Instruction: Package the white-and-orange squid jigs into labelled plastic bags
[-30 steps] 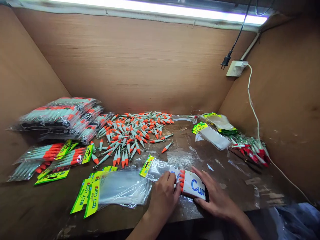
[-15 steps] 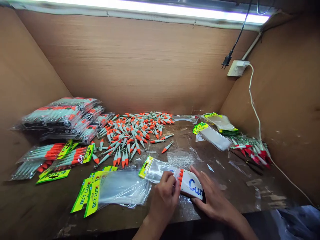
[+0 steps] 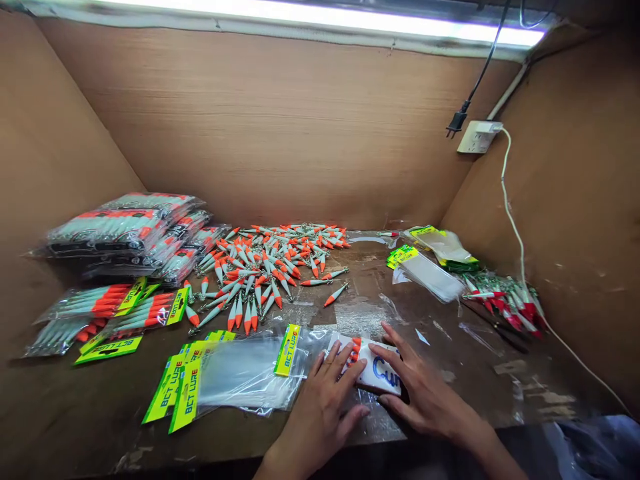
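Observation:
My left hand (image 3: 327, 393) lies flat, fingers spread, over the clear plastic bag (image 3: 311, 347) and the left end of a white block (image 3: 383, 370) with blue handwriting. The bag has a yellow-green header (image 3: 287, 350) reading BCT LURE. Between my hands, the orange tips of several lures (image 3: 355, 348) show at the block. My right hand (image 3: 425, 387) grips the block's right end, thumb at the near side and fingers across the top and far side. Under the bag's header end lies a stack of bags (image 3: 240, 373) with the same headers.
Loose orange-and-pale lures (image 3: 270, 260) are heaped behind my hands. Packed lure bundles (image 3: 110, 233) are piled at left, with filled header bags (image 3: 145, 317) before them. At right lie more bags (image 3: 433, 273), red-and-white lures (image 3: 510, 303) and a white cable (image 3: 507, 193).
My left hand has gone from pinching the bag near the lure tips to lying flat with fingers spread. The bag's header has turned more upright. My right hand stays at the block.

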`<state>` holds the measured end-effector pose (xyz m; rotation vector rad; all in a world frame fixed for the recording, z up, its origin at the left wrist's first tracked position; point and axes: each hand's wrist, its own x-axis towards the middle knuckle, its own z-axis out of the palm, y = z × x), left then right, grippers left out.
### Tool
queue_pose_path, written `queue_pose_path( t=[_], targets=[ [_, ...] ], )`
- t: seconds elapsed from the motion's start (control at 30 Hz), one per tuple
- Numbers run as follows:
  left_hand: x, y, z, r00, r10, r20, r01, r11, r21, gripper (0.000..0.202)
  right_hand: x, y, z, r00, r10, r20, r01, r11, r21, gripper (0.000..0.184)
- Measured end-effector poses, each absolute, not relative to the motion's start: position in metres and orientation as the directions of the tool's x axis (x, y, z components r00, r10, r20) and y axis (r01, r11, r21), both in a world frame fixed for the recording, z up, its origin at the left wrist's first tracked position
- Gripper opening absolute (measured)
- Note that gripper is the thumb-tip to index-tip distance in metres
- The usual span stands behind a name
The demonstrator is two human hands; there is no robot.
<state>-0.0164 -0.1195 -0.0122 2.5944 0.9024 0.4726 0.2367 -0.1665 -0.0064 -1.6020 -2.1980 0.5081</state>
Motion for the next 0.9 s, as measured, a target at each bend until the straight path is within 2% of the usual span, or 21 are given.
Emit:
queue_pose_path(
  t=[0.13,0.27,0.43,0.53,0.63,0.73,0.83,0.9],
  targets=[
    [-0.017,-0.121,-0.013,0.777,0.61,0.153,0.515,-0.757,0.403,0.076,0.234,-0.161,-0.002,-0.309,0.95,0.051,0.825,0.295,-0.483,0.087],
    [-0.02,-0.121,-0.012,0.81,0.573,0.127,0.484,-0.774,0.408,0.083,0.234,-0.157,-0.008,-0.297,0.952,0.07,0.806,0.289,-0.517,0.079],
    [-0.042,-0.1,-0.003,0.741,0.655,0.147,0.564,-0.726,0.393,0.085,0.239,-0.157,-0.023,-0.271,0.95,0.157,0.762,0.311,-0.568,0.077],
    [-0.052,-0.083,0.014,0.74,0.666,0.097,0.592,-0.713,0.375,0.089,0.242,-0.153,-0.017,-0.281,0.943,0.177,0.753,0.331,-0.569,0.075],
    [-0.043,-0.069,0.038,0.796,0.601,0.07,0.533,-0.751,0.389,0.103,0.243,-0.144,0.002,-0.313,0.93,0.192,0.759,0.367,-0.539,0.075],
    [-0.019,-0.052,0.057,0.861,0.5,0.09,0.422,-0.802,0.422,0.117,0.238,-0.131,0.034,-0.416,0.887,0.2,0.748,0.459,-0.48,0.078],
    [0.003,-0.032,0.066,0.9,0.425,0.099,0.333,-0.814,0.476,0.116,0.228,-0.118,0.069,-0.505,0.833,0.226,0.719,0.55,-0.424,0.08],
    [0.01,-0.021,0.068,0.9,0.421,0.117,0.312,-0.807,0.502,0.11,0.223,-0.113,0.086,-0.512,0.822,0.249,0.708,0.568,-0.42,0.078]
  ],
)
